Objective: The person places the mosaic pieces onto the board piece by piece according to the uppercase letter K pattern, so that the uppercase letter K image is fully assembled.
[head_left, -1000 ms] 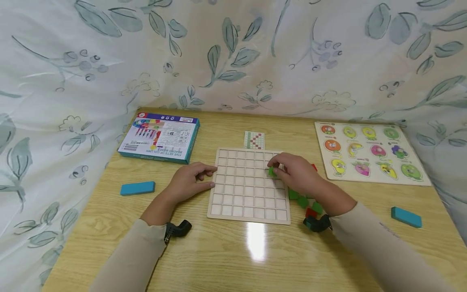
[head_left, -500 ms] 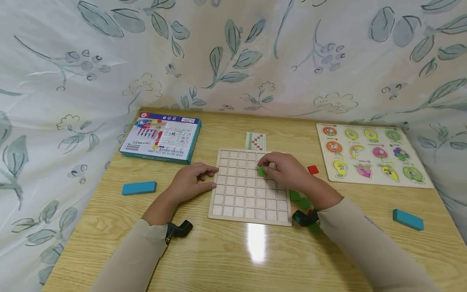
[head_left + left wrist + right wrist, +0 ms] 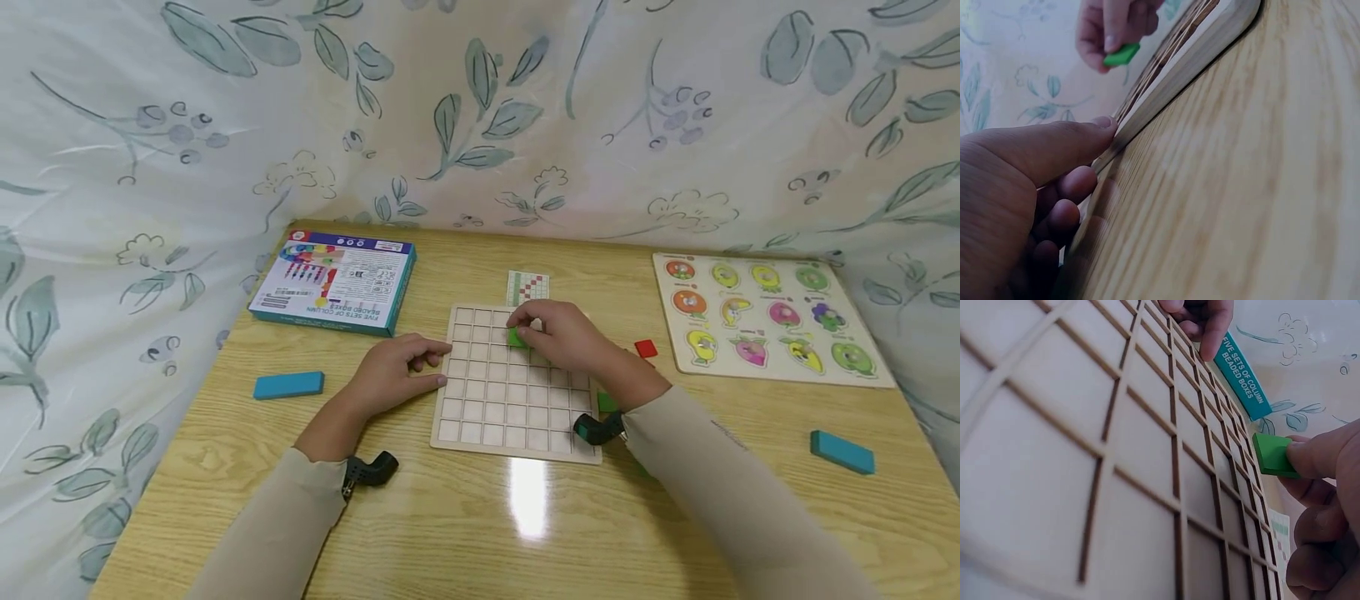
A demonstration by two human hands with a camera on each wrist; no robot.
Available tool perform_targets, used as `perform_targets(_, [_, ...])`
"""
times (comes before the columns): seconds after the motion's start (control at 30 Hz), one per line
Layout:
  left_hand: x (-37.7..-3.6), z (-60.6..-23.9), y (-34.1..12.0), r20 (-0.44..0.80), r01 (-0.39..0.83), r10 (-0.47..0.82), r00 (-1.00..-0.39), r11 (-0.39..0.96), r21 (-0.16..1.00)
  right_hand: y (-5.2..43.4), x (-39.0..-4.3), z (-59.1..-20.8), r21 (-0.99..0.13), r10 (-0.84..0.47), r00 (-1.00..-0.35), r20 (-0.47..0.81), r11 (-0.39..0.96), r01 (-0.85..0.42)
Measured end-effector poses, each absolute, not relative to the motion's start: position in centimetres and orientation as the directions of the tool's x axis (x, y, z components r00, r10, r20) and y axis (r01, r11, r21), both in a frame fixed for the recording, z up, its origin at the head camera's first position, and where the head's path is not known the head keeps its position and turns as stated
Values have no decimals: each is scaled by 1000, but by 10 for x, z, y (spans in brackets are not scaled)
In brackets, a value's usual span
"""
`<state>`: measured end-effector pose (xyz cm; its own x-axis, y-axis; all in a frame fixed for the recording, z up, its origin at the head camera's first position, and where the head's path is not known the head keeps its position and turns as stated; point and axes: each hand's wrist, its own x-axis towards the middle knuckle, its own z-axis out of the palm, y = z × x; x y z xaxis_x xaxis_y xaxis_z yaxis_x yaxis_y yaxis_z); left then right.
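A wooden grid board (image 3: 483, 390) lies on the table, divided into square cells. Over its upper part, my right hand (image 3: 562, 335) pinches a green square tile (image 3: 1272, 455) between thumb and fingers, held above the cells in the right wrist view. At the board's left edge rests my left hand (image 3: 393, 371), its thumb and index finger extended to the rim and the other fingers bent. In the left wrist view the thumb tip (image 3: 1102, 122) touches the board's side. Just behind the board is a small pattern card (image 3: 528, 286) with green and red squares.
A red tile (image 3: 646, 348) and green tiles (image 3: 606, 402) lie right of the board, partly hidden by my right arm. A boxed set (image 3: 330, 283) is at back left, a fruit puzzle board (image 3: 772, 321) at right. Blue blocks (image 3: 288, 385) lie on both sides.
My right hand has moved left and slightly away over the board, carrying the green tile. The red tile at right has come into fuller view. My left hand stays at the edge.
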<state>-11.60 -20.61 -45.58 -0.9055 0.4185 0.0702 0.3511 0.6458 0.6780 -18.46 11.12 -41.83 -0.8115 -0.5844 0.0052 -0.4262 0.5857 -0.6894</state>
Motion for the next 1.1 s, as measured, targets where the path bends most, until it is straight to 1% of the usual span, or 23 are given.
perform_targets(0.1, [-117,-455,-205,52,338,416,-908,655,676,105,-190,-419,-693,-595,-803,10,575,-435])
perform_targets(0.27, [-117,-453,-205,27,321,412,-911,665,675,93,-198,-418,-701,-584,-812,-29,591,-400])
perform_targets(0.33, [-117,-453,-205,27,321,413,-910,662,677,88,-201,-418,-696,-572,-819,-46,607,-385])
perform_targets(0.57, [-119,-454,-205,39,338,427,-904,653,678,73,-212,-417,-696,-564,-825,-41,609,-382])
perform_targets(0.73, [-119,-454,-206,47,346,432,-901,648,679,64,-217,-419,-700,-549,-833,-71,623,-351])
perform_targets(0.93, [-120,-454,-206,44,347,436,-899,647,679,56,-220,-424,-728,-520,-849,-89,616,-301])
perform_targets(1.1, [-121,-454,-206,39,345,435,-900,653,674,53,-221,-429,-734,-503,-860,-81,614,-289])
